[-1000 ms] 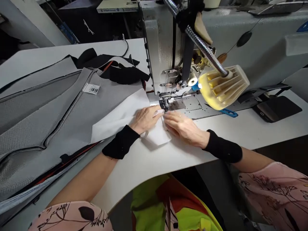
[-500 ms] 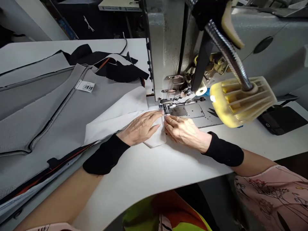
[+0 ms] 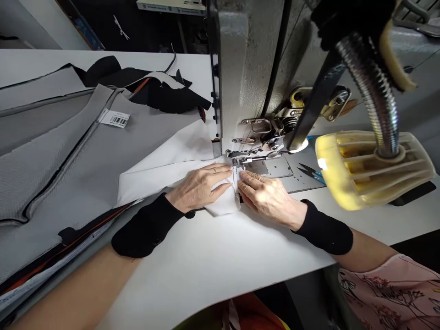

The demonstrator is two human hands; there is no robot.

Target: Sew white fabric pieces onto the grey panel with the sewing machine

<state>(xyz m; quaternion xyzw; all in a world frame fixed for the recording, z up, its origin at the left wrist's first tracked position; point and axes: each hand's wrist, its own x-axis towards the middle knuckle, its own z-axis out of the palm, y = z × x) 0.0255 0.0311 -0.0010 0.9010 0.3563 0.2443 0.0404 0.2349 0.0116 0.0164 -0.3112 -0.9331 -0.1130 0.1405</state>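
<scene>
My left hand [image 3: 200,185] lies flat, fingers stretched out, pressing a white fabric piece [image 3: 172,172] onto the table just left of the sewing machine's presser foot [image 3: 237,160]. My right hand [image 3: 266,196] rests beside it on the right, fingers bent, pinching the folded right edge of the white fabric below the needle. Both wrists wear black cuffs. The white piece joins a large grey mesh garment [image 3: 68,156] with dark piping and a barcode label [image 3: 114,118], spread out to the left.
The grey sewing machine [image 3: 247,68] towers at the back. Its yellow lamp [image 3: 374,167] on a metal gooseneck hangs at the right. Blue-handled snips [image 3: 311,173] lie by the needle plate. Black fabric scraps [image 3: 154,91] sit behind the garment. The white table [image 3: 223,261] curves in front.
The view has moved closer to the machine. My left hand has flattened on the white fabric and my right has shifted to its folded edge beneath the presser foot.
</scene>
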